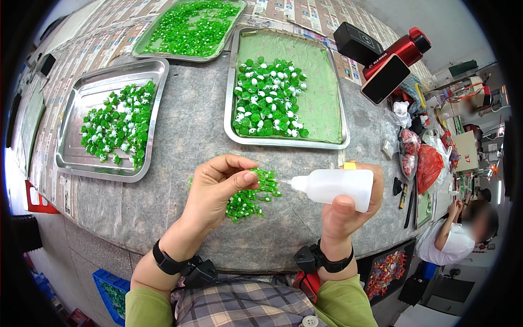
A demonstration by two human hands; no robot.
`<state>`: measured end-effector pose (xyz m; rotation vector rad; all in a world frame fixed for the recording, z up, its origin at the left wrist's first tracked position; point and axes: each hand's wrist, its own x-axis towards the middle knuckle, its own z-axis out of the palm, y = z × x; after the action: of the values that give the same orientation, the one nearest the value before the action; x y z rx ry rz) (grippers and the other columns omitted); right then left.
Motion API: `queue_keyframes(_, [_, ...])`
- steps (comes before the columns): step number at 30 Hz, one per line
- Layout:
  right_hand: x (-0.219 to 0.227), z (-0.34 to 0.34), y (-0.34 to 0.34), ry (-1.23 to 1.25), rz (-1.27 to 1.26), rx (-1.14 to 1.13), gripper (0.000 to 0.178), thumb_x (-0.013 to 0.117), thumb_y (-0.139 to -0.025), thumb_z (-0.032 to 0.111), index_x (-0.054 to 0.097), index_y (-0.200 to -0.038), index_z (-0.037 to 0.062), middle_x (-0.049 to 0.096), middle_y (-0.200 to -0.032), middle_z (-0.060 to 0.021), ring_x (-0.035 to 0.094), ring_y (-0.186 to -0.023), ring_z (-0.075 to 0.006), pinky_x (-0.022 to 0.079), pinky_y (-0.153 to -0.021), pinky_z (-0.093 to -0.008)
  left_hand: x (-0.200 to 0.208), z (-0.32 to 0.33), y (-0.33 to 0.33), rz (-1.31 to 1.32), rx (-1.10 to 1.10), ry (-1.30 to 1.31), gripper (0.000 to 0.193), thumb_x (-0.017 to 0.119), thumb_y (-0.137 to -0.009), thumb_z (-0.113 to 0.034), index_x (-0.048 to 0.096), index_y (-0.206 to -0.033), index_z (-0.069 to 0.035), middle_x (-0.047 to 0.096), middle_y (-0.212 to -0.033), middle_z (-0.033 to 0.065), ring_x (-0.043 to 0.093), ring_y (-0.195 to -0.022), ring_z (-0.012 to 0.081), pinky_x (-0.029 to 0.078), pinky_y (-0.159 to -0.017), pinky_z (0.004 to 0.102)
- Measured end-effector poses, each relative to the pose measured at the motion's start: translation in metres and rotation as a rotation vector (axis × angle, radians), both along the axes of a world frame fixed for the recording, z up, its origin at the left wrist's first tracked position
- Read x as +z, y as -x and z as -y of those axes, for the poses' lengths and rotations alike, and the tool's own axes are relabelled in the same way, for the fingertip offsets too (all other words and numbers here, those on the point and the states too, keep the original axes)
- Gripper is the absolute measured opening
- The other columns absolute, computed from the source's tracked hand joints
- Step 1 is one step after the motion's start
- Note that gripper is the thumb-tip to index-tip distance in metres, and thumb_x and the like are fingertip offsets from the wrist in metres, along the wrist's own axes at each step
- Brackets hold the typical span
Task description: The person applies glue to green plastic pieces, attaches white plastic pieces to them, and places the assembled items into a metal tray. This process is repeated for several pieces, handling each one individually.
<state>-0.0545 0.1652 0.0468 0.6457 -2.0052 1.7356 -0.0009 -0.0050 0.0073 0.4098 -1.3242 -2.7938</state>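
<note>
My right hand [354, 215] is wrapped round a white plastic squeeze bottle [339, 186], tilted on its side with its thin nozzle pointing left. The nozzle's tip reaches close to the fingers of my left hand [215, 188], whose thumb and index finger are pinched together. Whatever sits in that pinch is too small or hidden to name. Below and behind the left fingers, a loose pile of small green pieces with white bits [246, 206] lies on the grey cloth table cover [185, 131], partly covered by the hand.
A metal tray [231, 117] of green-and-white pieces stands ahead, another tray [64, 143] at left, and a third [139, 48] at the back. Back right are a black box [357, 43], a red bottle [400, 52] and a phone [385, 79]. Red plastic bags [430, 166] lie right. A person [449, 240] sits far right.
</note>
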Motion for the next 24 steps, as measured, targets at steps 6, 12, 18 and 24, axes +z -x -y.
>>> queue_keyframes(6, [0.004,0.012,-0.002,0.001,0.075,-0.076,0.058,0.061,-0.063,0.052,0.045,-0.082,-0.0001,0.042,-0.075,-0.0032,0.045,-0.066,-0.0104,0.037,-0.06,-0.0224,0.0,0.001,0.0,-0.002,0.013,0.004,0.014,0.059,-0.074,-0.006,0.056,-0.086,-0.001,0.057,-0.073,0.0038,0.055,-0.066,0.0092,0.044,-0.061,0.0192])
queue_keyframes(12, [0.002,-0.002,0.004,0.155,0.021,-0.01,0.048,0.069,-0.064,0.034,0.045,-0.087,-0.0003,0.049,-0.078,-0.0061,0.051,-0.064,-0.0126,0.041,-0.056,-0.0217,0.002,0.0,0.001,-0.005,0.005,-0.001,0.014,0.059,-0.073,-0.006,0.056,-0.086,-0.001,0.057,-0.073,0.0038,0.055,-0.066,0.0095,0.044,-0.061,0.0195])
queue_keyframes(18, [0.004,-0.044,0.046,0.161,0.305,-0.041,0.032,0.058,-0.073,0.008,0.04,-0.098,-0.0014,0.051,-0.086,-0.0092,0.053,-0.076,-0.0146,0.044,-0.068,-0.0254,-0.001,0.0,0.001,0.02,0.029,-0.016,0.014,0.058,-0.074,-0.006,0.055,-0.086,0.0,0.058,-0.073,0.0047,0.055,-0.067,0.0107,0.046,-0.063,0.0213])
queue_keyframes(24, [-0.043,-0.113,0.084,0.102,0.473,-0.104,0.034,0.055,-0.074,0.003,0.041,-0.104,-0.0011,0.051,-0.103,-0.0132,0.05,-0.092,-0.0147,0.039,-0.08,-0.0262,0.0,-0.001,0.001,0.043,0.044,-0.02,0.013,0.057,-0.074,-0.004,0.055,-0.087,0.0,0.057,-0.074,0.0053,0.056,-0.065,0.0124,0.048,-0.062,0.0236])
